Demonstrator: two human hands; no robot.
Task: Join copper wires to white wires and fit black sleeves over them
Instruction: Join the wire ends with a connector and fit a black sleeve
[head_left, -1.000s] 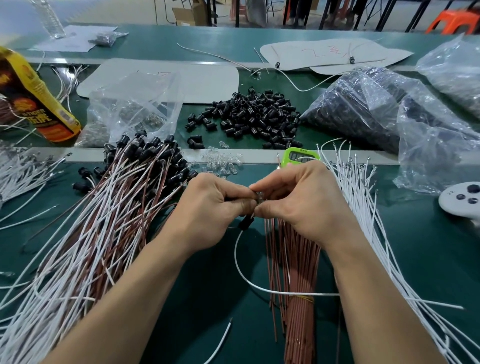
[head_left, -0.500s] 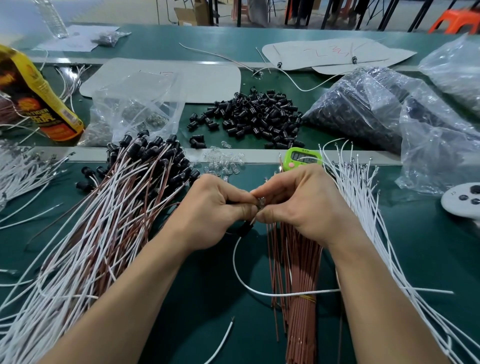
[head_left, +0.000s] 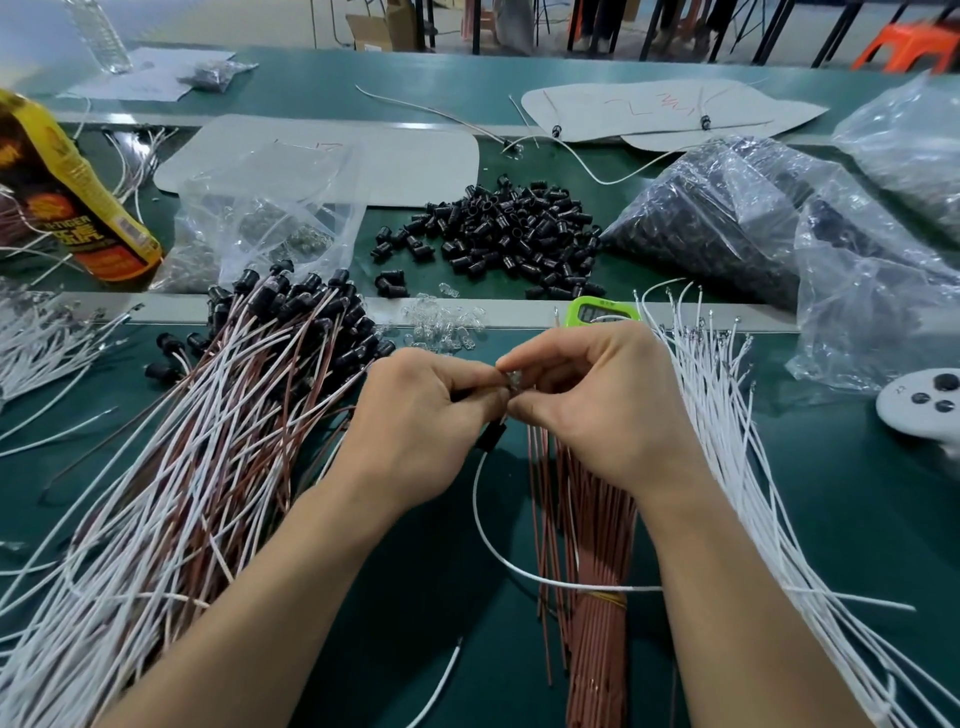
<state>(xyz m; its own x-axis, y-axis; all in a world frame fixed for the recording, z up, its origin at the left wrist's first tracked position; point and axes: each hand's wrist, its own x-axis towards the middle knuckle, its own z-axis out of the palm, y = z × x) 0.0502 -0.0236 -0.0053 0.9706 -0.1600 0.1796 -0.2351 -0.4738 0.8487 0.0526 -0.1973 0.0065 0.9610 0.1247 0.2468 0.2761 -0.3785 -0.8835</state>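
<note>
My left hand (head_left: 415, 431) and my right hand (head_left: 597, 410) meet at the table's middle, fingertips together, pinching a small clear part (head_left: 513, 379) with wire ends. A black sleeve (head_left: 491, 439) hangs just below the fingers on a white wire (head_left: 498, 551) that loops down and right across the mat. A bundle of copper wires (head_left: 587, 597) lies under my right wrist. Loose white wires (head_left: 727, 467) fan out at the right. A pile of joined wires with black sleeves (head_left: 208, 426) lies at the left. Loose black sleeves (head_left: 498, 228) are heaped behind.
Clear small parts (head_left: 441, 322) lie by the grey strip. A green device (head_left: 602, 312) sits behind my right hand. Plastic bags (head_left: 779, 234) fill the right rear, another bag (head_left: 260, 218) the left. A yellow bottle (head_left: 67, 208) lies far left; a white controller (head_left: 924, 405) sits at the right edge.
Both hands stay together at the same spot; my fingers shift slightly on the small part. The wire loop and sleeve hang much as before.
</note>
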